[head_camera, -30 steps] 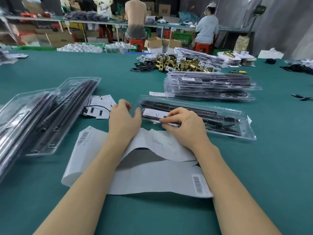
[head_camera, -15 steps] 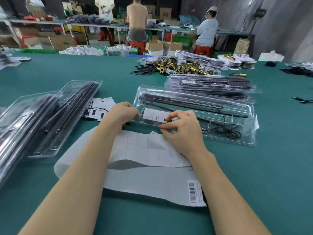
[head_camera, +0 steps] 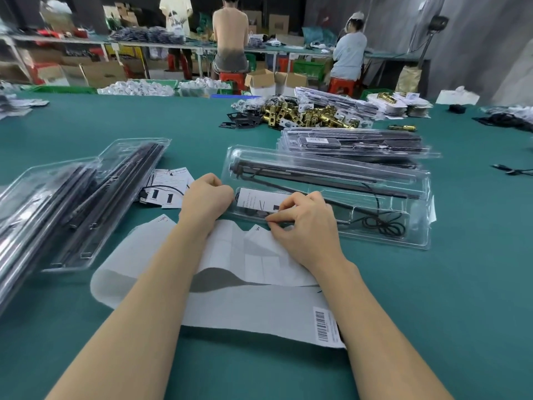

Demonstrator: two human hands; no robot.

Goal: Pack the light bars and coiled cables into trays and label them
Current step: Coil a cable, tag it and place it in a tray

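Nearest me, a long white label backing sheet (head_camera: 230, 287) lies curled on the green desk (head_camera: 432, 313), one barcode sticker (head_camera: 325, 326) left at its near right corner. My forearms cross over it. My right hand (head_camera: 305, 226) has thumb and forefinger pinched together at the near rim of the open clear plastic clamshell tray (head_camera: 415, 226); whether a sticker sits between them I cannot tell. My left hand (head_camera: 206, 197) is curled in a loose fist at the tray's left end, touching its corner. Inside the tray: long black light bars (head_camera: 317, 176) along the far channel, a white printed card (head_camera: 256, 200) in the left pocket, a thin black coiled cable (head_camera: 383, 223) at the right end. Left of my hand, loose white printed cards (head_camera: 170, 186). Along the desk's left edge, clear trays of black bars (head_camera: 75, 209) lie stacked, slanting. Beyond my tray, a stack of closed packed trays (head_camera: 354, 142). Farther still, a heap of brass latch parts (head_camera: 305, 114). Past the desk's far edge, three people (head_camera: 230, 39) work at another bench.
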